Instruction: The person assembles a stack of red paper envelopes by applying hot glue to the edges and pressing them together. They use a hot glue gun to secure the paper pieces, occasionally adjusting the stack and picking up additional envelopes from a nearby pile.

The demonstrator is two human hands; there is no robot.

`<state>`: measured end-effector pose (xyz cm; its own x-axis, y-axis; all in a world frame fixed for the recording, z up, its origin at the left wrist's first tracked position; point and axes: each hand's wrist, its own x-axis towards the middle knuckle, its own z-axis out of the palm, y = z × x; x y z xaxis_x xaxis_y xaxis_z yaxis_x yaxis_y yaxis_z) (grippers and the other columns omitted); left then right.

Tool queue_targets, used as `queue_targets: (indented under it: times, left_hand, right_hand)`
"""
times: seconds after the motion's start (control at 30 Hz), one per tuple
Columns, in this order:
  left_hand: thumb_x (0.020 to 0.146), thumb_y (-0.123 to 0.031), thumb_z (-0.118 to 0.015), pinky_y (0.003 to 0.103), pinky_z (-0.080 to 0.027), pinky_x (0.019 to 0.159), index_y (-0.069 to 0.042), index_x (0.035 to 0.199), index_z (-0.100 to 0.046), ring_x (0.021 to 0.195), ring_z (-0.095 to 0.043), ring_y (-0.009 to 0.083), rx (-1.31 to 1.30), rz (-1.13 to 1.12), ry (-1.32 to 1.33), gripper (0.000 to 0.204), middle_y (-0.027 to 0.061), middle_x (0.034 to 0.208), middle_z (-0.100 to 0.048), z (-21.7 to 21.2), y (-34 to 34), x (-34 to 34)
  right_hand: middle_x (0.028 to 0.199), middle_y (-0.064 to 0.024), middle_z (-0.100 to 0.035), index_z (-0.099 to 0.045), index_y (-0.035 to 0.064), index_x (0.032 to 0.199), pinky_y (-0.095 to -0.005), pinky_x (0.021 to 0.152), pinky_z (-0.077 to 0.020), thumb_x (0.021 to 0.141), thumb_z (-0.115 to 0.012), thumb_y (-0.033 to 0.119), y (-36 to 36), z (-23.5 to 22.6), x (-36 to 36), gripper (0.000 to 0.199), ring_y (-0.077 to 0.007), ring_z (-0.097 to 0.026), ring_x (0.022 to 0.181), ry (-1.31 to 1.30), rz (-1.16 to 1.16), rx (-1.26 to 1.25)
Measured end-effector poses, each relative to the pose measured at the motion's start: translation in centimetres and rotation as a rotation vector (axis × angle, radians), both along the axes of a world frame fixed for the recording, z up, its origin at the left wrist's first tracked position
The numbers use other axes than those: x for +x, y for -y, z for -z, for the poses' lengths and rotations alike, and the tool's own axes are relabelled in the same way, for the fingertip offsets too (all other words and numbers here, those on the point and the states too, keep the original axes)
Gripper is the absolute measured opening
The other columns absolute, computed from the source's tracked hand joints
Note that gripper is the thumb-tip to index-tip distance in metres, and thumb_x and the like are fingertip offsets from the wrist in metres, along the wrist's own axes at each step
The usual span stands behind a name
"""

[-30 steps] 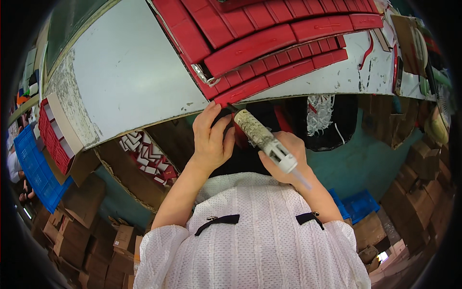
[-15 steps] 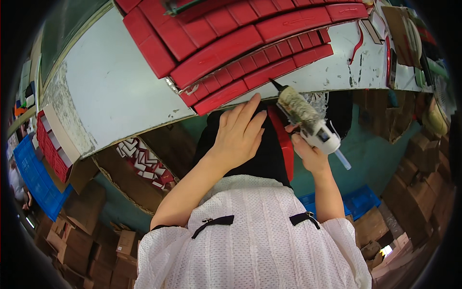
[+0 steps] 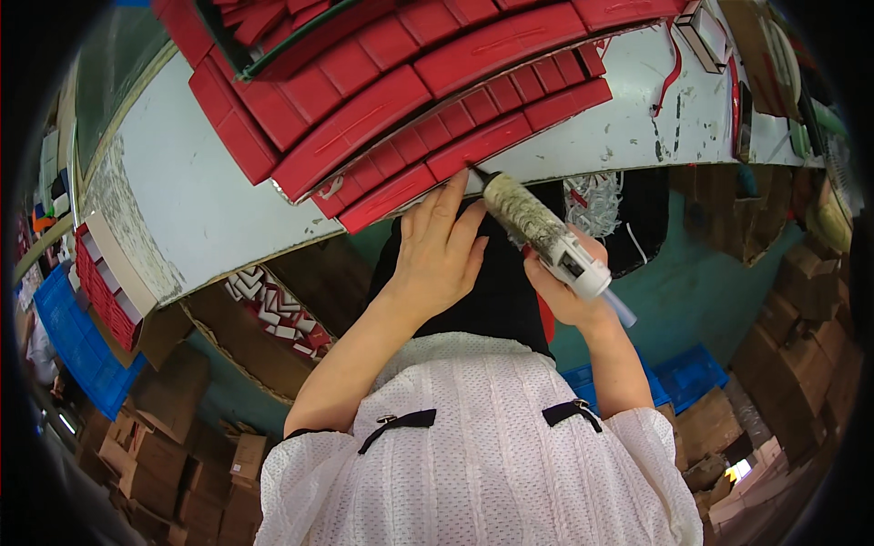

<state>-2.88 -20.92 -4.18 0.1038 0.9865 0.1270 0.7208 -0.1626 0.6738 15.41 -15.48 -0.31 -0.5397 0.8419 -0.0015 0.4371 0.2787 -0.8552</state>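
- Far left, a blue crate point(image 3: 77, 350) sits beside stacked red boxes point(image 3: 100, 296), well apart from the work.
- A white table point(image 3: 191, 196) runs across the view, its edge worn and chipped; under it lies a carton of red-and-white pieces point(image 3: 278, 314).
- Red trays point(image 3: 401, 109) lie in rows on the table, overlapping one another, the nearest row at the table's front edge.
- The left hand point(image 3: 437, 250) is open, fingers point(image 3: 452, 196) straight and close together, their tips touching the front edge of the nearest tray. It grips nothing; it only presses or steadies.
- To do this step well, that hand should, by judgement, hold the tray flat and still, with its fingertips kept clear of the hot nozzle just beside them.
- The glue gun point(image 3: 544, 237) is crusted with old glue and tilted, its nozzle at the tray edge, right next to the left fingertips. A clear glue stick point(image 3: 623, 309) juts from its rear.
- The right hand point(image 3: 564, 291) is clamped around the gun's grip; whether a finger presses the trigger cannot be told.
- A short, steady bead along the seam seems better than a blob, since excess would show on the red face.
- Right of the gun, shredded white paper point(image 3: 596, 200) hangs below the table, and brown cartons point(image 3: 810, 300) are stacked far right.
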Motion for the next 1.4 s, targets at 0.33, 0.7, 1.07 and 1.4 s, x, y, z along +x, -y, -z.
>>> queue_targets:
  times: [0.33, 0.7, 1.07, 1.4]
  left_hand:
    - [0.071, -0.01, -0.067, 0.043, -0.033, 0.092, -0.002, 0.114, -0.05, 0.11, -0.043, 0.0366, -0.015, 0.072, 0.041, 0.047, 0.0238, 0.138, -0.031, -0.3, -2.3, 2.4]
    - [0.073, -0.01, -0.066, 0.044, -0.033, 0.093, -0.003, 0.115, -0.049, 0.113, -0.041, 0.0377, -0.058, 0.054, 0.011, 0.047, 0.0246, 0.138, -0.029, -0.2, -3.0, 2.7]
    - [0.075, -0.01, -0.064, 0.046, -0.031, 0.095, -0.001, 0.115, -0.048, 0.113, -0.04, 0.0382, -0.081, 0.059, 0.012, 0.044, 0.0241, 0.136, -0.032, -0.6, -2.9, 2.7]
    - [0.071, -0.005, -0.064, 0.038, -0.046, 0.074, -0.001, 0.102, -0.056, 0.091, -0.058, 0.0333, 0.079, 0.11, 0.375, 0.032, 0.0174, 0.108, -0.058, -5.0, -2.5, 3.6]
  right_hand:
    - [0.087, -0.0084, -0.061, -0.054, -0.0014, 0.105, -0.0221, 0.059, -0.0409, 0.081, -0.053, 0.009, -1.6, -0.3, 4.7, 0.026, -0.009, -0.052, 0.067, -0.279, 0.35, -0.548]
    - [0.067, -0.0107, -0.051, -0.054, 0.0027, 0.074, -0.036, 0.051, -0.0408, 0.067, -0.067, 0.004, -3.3, 0.8, 4.5, 0.014, -0.0294, -0.051, 0.055, 0.043, 0.384, -0.021]
    - [0.095, -0.0131, -0.062, -0.05, -0.0017, 0.11, -0.0214, 0.056, -0.0408, 0.076, -0.06, 0.024, -7.7, 0.3, 8.9, 0.044, -0.0169, -0.062, 0.082, -0.433, 0.532, -0.353]
    - [0.082, -0.0134, -0.063, -0.056, 0.0011, 0.096, -0.0327, 0.052, -0.0487, 0.088, -0.039, 0.034, -32.0, 6.6, 20.5, 0.038, -0.0261, -0.062, 0.068, -0.358, 1.043, -0.569]
